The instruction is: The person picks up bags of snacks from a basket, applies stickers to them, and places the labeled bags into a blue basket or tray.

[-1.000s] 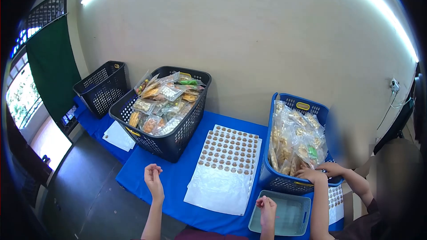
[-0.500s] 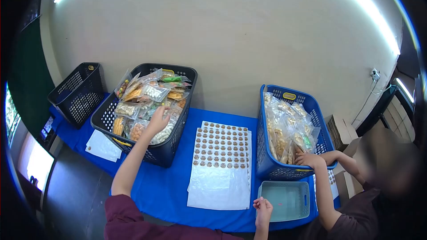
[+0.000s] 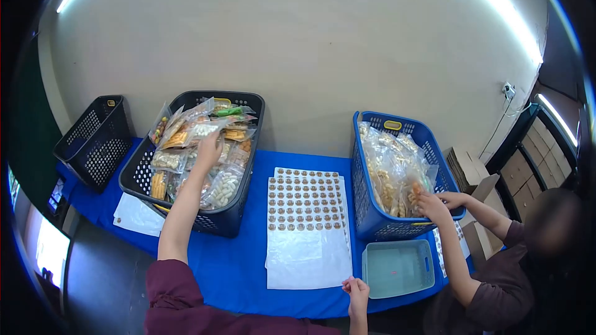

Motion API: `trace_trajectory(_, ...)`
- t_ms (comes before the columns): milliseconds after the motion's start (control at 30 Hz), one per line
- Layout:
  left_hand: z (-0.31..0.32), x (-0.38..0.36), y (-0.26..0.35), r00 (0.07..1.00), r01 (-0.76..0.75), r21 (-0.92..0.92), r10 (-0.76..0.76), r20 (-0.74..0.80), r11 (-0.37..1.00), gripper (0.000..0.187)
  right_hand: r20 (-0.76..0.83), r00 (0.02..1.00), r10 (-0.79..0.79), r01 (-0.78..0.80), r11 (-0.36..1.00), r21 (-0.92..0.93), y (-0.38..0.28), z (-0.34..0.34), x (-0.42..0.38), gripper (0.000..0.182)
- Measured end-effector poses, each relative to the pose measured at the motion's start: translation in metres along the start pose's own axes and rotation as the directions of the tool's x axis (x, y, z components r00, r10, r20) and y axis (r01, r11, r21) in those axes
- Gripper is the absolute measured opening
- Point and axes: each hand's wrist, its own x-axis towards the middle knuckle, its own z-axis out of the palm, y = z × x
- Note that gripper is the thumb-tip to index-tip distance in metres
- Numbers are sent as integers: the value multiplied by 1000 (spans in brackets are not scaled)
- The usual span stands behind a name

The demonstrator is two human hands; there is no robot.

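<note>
My left hand (image 3: 210, 151) reaches into the black basket (image 3: 231, 224) on the left, its fingers closed at the lower edge of a clear packet of white pieces (image 3: 203, 130). Other clear snack packets (image 3: 225, 187) fill that basket, some with orange sticks, some with pale pieces. Low in the view, my right hand (image 3: 357, 296) is held in a pinch between the sticker sheets and a pale green tray. Whatever its fingertips hold, if anything, is too small to make out. Sheets of round brown stickers (image 3: 307, 260) lie on the blue cloth, partly peeled to bare white backing.
To the right, a co-worker's hands (image 3: 434, 206) work in a blue basket (image 3: 403, 229) of packets. The pale green tray (image 3: 397, 270) stands before it. Another black basket (image 3: 102, 149) is far left, near white sheets (image 3: 138, 216). Cardboard boxes (image 3: 469, 170) sit at right.
My left hand has moved up and deeper into the basket, onto the packet of white pieces. My right hand stays pinched, now nearer the sticker sheets' corner. The co-worker's hand has lifted slightly.
</note>
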Motion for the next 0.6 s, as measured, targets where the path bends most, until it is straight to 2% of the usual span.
trace_trajectory(33, -10, 3, 13, 969, -106, -53, 92, -228, 993, 26, 41, 999, -22, 22, 1000, -5, 4, 4, 0, 27)
trace_trajectory(133, -89, -8, 112, 807, -220, -198, 65, -587, 955, 21, 136, 991, -17, 21, 999, -25, 0, 26, -7, 28)
trace_trajectory(200, -115, -32, 158, 814, -299, -406, 9, -581, 863, 17, 184, 982, 43, -44, 999, 3, 0, 35, -9, 27)
trace_trajectory(267, -134, -61, 199, 878, -364, -683, -11, -479, 634, 19, 267, 955, 133, -142, 990, 18, 3, 37, -12, 26)
trace_trajectory(333, -141, -93, 218, 915, -402, -804, 150, -375, 439, 25, 436, 875, 211, -334, 915, 226, 2, 42, -12, 22)
trace_trajectory(400, -134, -131, 229, 954, -260, -898, 236, -183, 356, 31, 613, 747, 259, -536, 779, 325, -6, 53, -11, 27)
trace_trajectory(467, -126, -170, 244, 979, 7, -963, 196, 62, 269, 34, 775, 568, 278, -724, 616, 310, -18, 67, -12, 40)
trace_trajectory(533, -120, -195, 246, 926, 275, -949, 225, 304, 152, 37, 893, 422, 155, -813, 500, 298, -16, 77, -15, 49)
trace_trajectory(567, -107, -205, 235, 917, 197, -957, 306, 257, 214, 40, 934, 347, 83, -851, 446, 277, -14, 82, -16, 54)
trace_trajectory(600, -98, -213, 227, 929, 179, -960, 285, 236, 213, 43, 931, 355, 84, -850, 444, 284, -14, 80, -15, 54)
